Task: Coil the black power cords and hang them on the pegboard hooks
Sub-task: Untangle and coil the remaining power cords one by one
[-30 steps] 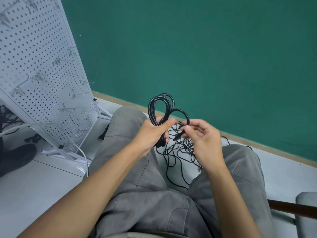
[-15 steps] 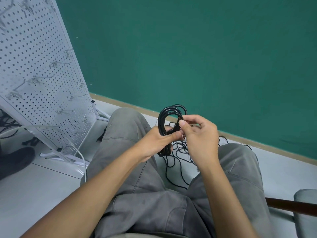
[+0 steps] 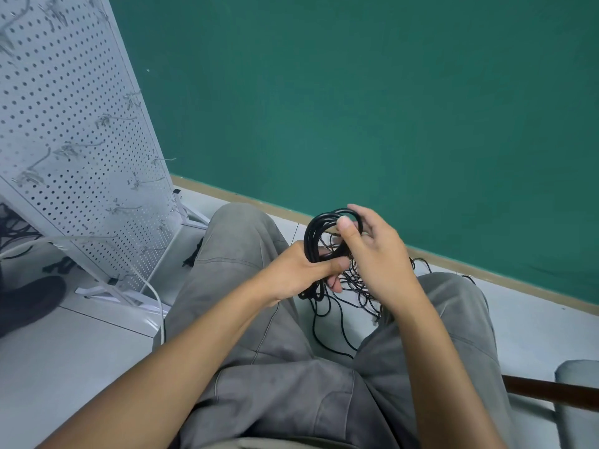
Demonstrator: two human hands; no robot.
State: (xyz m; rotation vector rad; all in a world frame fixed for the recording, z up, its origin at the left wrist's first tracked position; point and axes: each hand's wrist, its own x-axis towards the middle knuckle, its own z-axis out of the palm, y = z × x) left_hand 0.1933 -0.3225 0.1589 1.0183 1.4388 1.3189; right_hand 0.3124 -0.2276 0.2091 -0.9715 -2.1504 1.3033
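A coiled black power cord [image 3: 312, 236] stands upright above my knees. My left hand [image 3: 299, 273] grips the lower part of the coil, thumb across the strands. My right hand [image 3: 372, 254] pinches the top of the coil, thumb on the near side and fingers curled over the loop. A tangle of loose black cords [image 3: 348, 286] lies on the floor between my legs. The white pegboard [image 3: 64, 140] leans at the left, with several bare metal hooks [image 3: 120, 118] sticking out.
A green wall rises behind. A white cable [image 3: 152, 293] runs down past the pegboard's foot. More dark cords [image 3: 13, 225] lie behind the board at far left. A chair armrest [image 3: 551, 392] shows at the lower right.
My right hand has brought the free end of the cord up to the coil's top and now pinches the loop. The coil has closed into a tighter bundle.
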